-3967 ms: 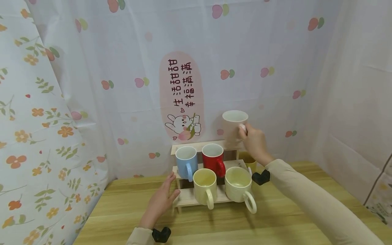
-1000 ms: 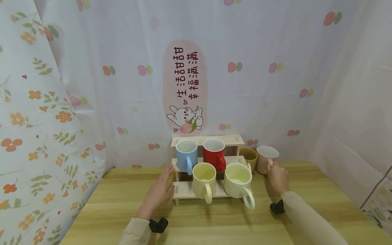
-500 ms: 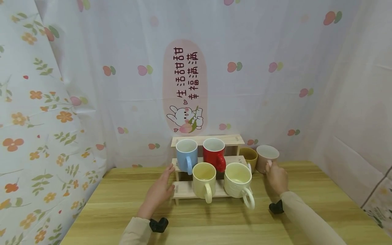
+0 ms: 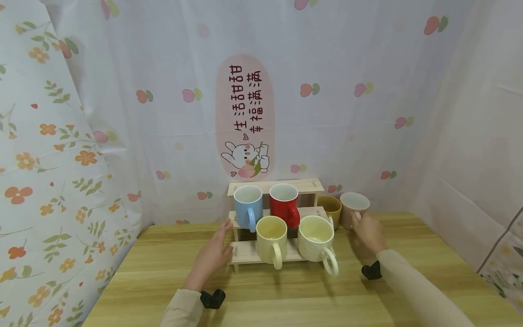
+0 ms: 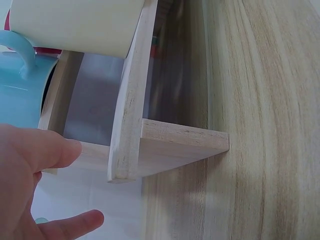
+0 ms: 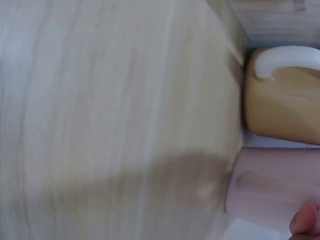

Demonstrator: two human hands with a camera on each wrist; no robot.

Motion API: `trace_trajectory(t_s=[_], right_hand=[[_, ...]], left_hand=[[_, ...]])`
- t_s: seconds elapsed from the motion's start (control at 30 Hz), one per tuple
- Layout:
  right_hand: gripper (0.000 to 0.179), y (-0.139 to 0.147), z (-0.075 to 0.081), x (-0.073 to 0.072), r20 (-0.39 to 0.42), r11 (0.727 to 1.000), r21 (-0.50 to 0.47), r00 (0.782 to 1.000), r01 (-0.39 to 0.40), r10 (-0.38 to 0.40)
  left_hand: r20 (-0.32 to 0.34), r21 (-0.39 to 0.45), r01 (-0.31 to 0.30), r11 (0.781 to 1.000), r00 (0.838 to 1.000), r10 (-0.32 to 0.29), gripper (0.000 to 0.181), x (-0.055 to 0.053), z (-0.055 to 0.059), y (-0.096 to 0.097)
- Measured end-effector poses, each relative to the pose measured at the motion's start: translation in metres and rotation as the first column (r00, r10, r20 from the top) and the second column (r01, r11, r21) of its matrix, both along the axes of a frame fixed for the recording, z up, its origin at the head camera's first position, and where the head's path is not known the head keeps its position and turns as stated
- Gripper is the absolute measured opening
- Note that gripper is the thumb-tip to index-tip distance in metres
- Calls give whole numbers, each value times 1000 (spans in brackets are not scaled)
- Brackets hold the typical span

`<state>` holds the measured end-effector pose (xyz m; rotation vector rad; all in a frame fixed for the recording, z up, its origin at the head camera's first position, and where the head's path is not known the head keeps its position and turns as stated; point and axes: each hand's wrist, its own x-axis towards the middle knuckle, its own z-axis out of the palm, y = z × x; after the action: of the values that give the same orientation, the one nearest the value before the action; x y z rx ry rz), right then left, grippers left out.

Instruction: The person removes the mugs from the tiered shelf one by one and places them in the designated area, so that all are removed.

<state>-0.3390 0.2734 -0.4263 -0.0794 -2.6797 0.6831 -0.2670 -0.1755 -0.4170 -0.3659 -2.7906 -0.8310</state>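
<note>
A pale pink mug with a white interior stands on the table to the right of the wooden rack. My right hand pinches its handle; in the right wrist view only a fingertip shows beside the mug. Close to it is a mustard-yellow mug with a white handle. My left hand lies against the left side of the three-step rack, fingers extended. On the rack sit a light blue mug, a red mug, a yellow mug and a pale cream-yellow mug.
The rack's top step stands against a patterned cloth that hangs behind the wooden table. A floral cloth hangs at the left, and a pale cloth at the right.
Four seconds ago my right hand held the pink mug above the rack's top step; the mug has since come down to the table, right of the rack. My left hand stays by the rack.
</note>
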Motion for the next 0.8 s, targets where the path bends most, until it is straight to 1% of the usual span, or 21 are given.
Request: trace_trajectory(t_s=[0.1,0.2,0.3,0.43,0.53,0.6,0.67,0.8], right_hand=[[52,5,8,1,66,1000,-27,998,1,1],[53,9,17,3,120,999,-34,993,-3,7],[48,8,28,5,113,999,-1,993,-38,38],[33,4,40,9,77,995,47,994,-83,79],[27,-1,47,10,80,992,90,993,-91,84],[27,-4,50,11,105,988,123,991,-95,82],[28,-11,54,12,147,984,145,986,-105,84],[31,-24,63,14,216,979,166,973,-120,83]], left_hand=[[0,4,1,1000,1000,-1,64,0,0,0],[5,11,4,1000,1000,-4,65,1,1,0],[7,17,3,1000,1000,-3,65,2,1,0],[-2,19,4,1000,1000,-4,64,3,2,0],[2,24,12,1000,1000,-12,65,3,2,0],[13,31,17,999,1000,-18,66,2,1,0],[18,35,24,999,1000,-24,67,3,0,0],[14,32,26,999,1000,-26,67,3,-1,-1]])
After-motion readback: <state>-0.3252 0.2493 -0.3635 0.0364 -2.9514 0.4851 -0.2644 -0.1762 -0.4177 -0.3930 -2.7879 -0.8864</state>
